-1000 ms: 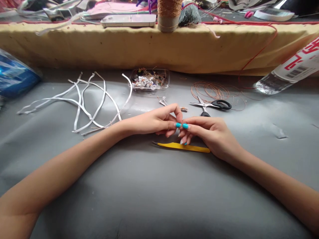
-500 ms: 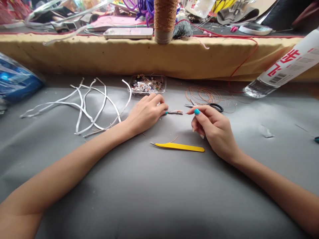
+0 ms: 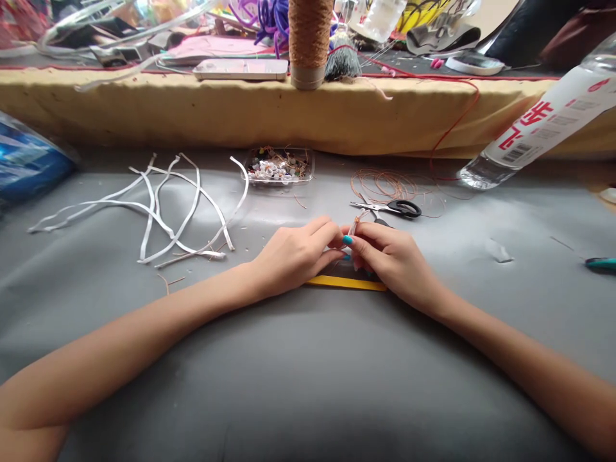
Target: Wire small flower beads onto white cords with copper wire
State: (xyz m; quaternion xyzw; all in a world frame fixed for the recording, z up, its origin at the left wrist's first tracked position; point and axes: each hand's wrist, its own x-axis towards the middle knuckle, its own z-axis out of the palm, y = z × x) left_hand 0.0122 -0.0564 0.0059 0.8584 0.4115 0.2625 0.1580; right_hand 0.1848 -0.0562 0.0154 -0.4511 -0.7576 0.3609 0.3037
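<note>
My right hand (image 3: 397,260) pinches a small bundle of thin strands (image 3: 355,224) between thumb and fingers, its orange-bound end pointing up. My left hand (image 3: 308,250) is closed right beside it, fingertips meeting those of the right; what they grip is hidden. Under both hands lie yellow tweezers (image 3: 346,283), their tip covered by the left hand. Just beyond the right hand are black-handled scissors (image 3: 404,208) and a loose coil of copper-coloured wire (image 3: 385,183).
White flat strips (image 3: 158,205) lie tangled at left. A clear tray (image 3: 282,168) holds small beads and bits. A water bottle (image 3: 524,135) leans at right against a yellowish ledge (image 3: 168,109), which carries a thread spool (image 3: 309,45) and a phone (image 3: 240,69).
My left hand has come nearer and to the right, meeting my right hand, which has moved slightly left. The bundle has gone from lying flat at my left fingers to upright in my right.
</note>
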